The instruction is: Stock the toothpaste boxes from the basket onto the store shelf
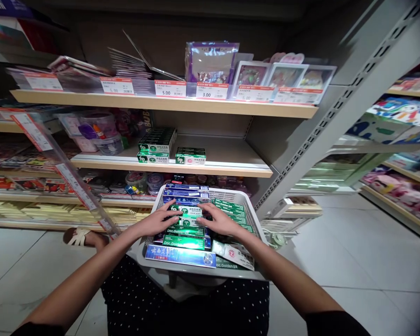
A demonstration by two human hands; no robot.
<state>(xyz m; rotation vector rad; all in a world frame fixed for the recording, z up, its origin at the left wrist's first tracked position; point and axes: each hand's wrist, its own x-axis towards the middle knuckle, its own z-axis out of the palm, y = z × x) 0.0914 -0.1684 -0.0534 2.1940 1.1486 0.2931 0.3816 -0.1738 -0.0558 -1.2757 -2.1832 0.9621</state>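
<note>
Basket: sat at the person's lap, filled with small boxes.
Left hand: its fingers were loosely spread, tips at the left end of the green-and-white boxes.
Shelf stack: stood beyond the hands, on the shelf.
Between the hands: the green-and-white boxes lay in the basket, flanked by both sets of fingers; a long blue box lay nearer the person.
Right hand: its fingers were spread at those boxes' right end; how firmly they pressed, I could not tell.
Dark green boxes: lay beside the right hand, in the basket.
</note>
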